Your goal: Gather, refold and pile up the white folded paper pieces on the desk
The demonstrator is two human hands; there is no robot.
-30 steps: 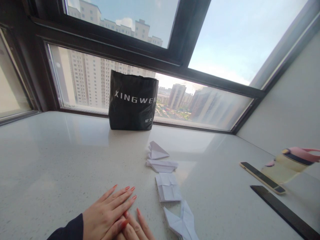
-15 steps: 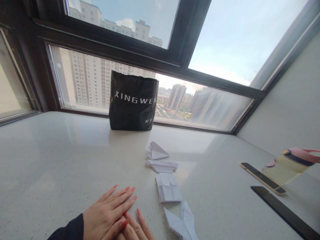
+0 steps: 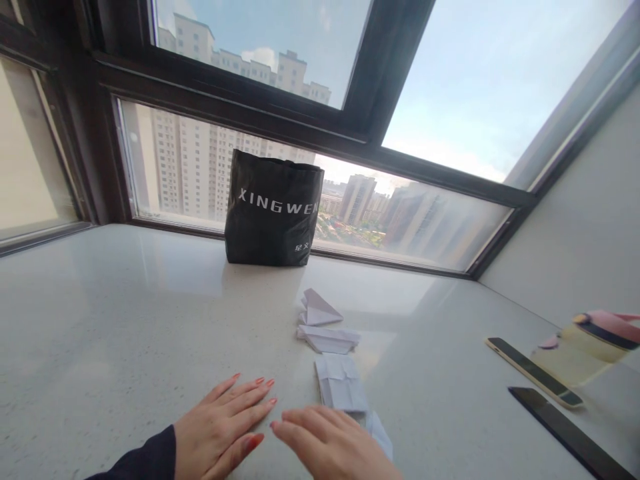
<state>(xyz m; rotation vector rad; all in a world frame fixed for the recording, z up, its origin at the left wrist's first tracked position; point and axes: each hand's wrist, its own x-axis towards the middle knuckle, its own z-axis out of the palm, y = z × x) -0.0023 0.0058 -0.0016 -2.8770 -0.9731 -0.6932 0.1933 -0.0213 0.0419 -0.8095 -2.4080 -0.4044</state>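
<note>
My left hand point(image 3: 223, 427) lies flat on the pale speckled counter point(image 3: 125, 333), fingers stretched out, holding nothing. To its right is my right hand point(image 3: 333, 443), raised a little with its fingers extended close together; nothing shows in it. It covers most of a folded white paper shape point(image 3: 380, 433), and I cannot tell if it touches it. Beyond that, in a row leading away, are a folded paper square point(image 3: 343, 383), a boat-like folded paper point(image 3: 330, 338) and a paper plane point(image 3: 321, 309).
A black bag point(image 3: 273, 220) with white lettering stands by the window. On the right lie a phone point(image 3: 535, 373) with a light edge and a long dark flat object point(image 3: 565, 427). A yellowish bottle point(image 3: 575, 350) with a pink lid is next to the phone. A white wall rises behind them.
My right hand has come out from under my left hand and moved right, over the nearest paper shape. My left hand stays flat on the counter. The view has shifted slightly.
</note>
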